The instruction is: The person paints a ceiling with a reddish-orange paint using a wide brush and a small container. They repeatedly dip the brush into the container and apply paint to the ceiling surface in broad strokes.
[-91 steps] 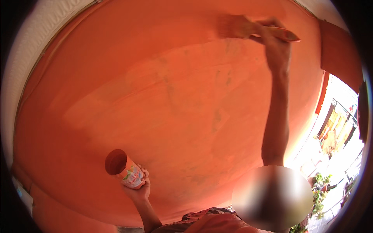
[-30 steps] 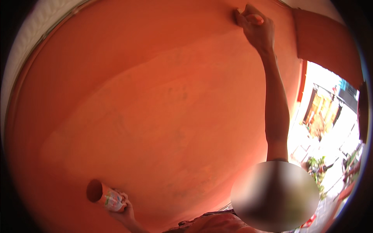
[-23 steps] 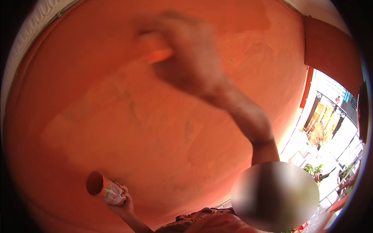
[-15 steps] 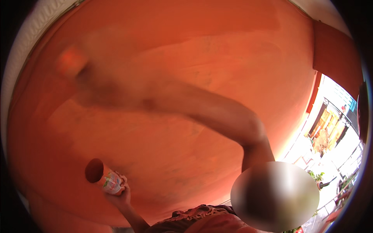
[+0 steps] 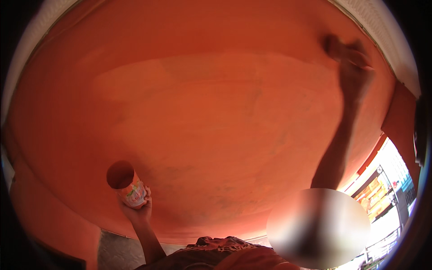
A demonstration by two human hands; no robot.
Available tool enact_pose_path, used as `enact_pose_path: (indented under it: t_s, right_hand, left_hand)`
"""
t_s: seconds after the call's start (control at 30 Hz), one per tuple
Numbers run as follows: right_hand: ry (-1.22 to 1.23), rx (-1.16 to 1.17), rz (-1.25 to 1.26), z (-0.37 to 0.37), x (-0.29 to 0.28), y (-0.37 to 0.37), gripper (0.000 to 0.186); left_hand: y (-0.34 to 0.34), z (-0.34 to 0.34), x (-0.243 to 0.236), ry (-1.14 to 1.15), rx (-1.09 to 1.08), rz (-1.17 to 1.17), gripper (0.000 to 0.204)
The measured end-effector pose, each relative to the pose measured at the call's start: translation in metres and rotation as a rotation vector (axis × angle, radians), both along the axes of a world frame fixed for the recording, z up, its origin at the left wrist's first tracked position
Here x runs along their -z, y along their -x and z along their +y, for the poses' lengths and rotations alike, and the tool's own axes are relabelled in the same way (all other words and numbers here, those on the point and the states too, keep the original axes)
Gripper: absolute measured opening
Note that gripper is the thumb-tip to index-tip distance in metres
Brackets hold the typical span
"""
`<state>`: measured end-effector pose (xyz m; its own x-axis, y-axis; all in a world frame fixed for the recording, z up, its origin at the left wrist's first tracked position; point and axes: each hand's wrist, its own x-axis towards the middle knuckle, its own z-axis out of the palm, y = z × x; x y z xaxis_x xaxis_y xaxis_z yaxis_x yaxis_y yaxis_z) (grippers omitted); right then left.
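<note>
At the lower left, my left hand (image 5: 143,211) is wrapped round a tin can (image 5: 134,192) with a printed label and orange-red smears on its outside. The can's mouth shows a dark reddish inside; its contents cannot be made out. My right arm reaches up to the upper right, where my right hand (image 5: 357,65) grips a small dark, blocky thing (image 5: 332,47). That thing is against or very close to the orange wall (image 5: 216,112); blur hides its kind. The wall is deeper red along the top and sides, with a lighter, patchy orange area in the middle.
A pale ceiling edge (image 5: 380,33) curves past the upper right corner. At the right, a bright opening (image 5: 387,193) shows railings and yellowish panels outside. Grey floor (image 5: 119,249) shows at the lower left. A blurred oval covers part of my right arm.
My right hand has swept across the wall from the upper left to the upper right with the thing it grips. The can in my left hand has risen slightly, and the view has shifted.
</note>
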<state>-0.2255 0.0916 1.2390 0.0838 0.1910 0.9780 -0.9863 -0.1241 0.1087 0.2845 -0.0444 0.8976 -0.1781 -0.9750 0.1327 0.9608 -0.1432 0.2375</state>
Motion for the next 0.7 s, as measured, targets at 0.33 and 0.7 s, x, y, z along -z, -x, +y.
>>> enact_pose_path:
  t_s: [0.33, 0.7]
  right_hand:
    - [-0.356, -0.372, 0.453, -0.122, 0.006, -0.311, 0.027]
    - [0.079, -0.272, -0.334, 0.005, -0.002, -0.018, 0.023]
  left_hand:
    - [-0.003, -0.009, 0.004, -0.032, -0.083, 0.004, 0.064]
    - [-0.012, -0.028, 0.028, 0.051, 0.092, 0.018, 0.059]
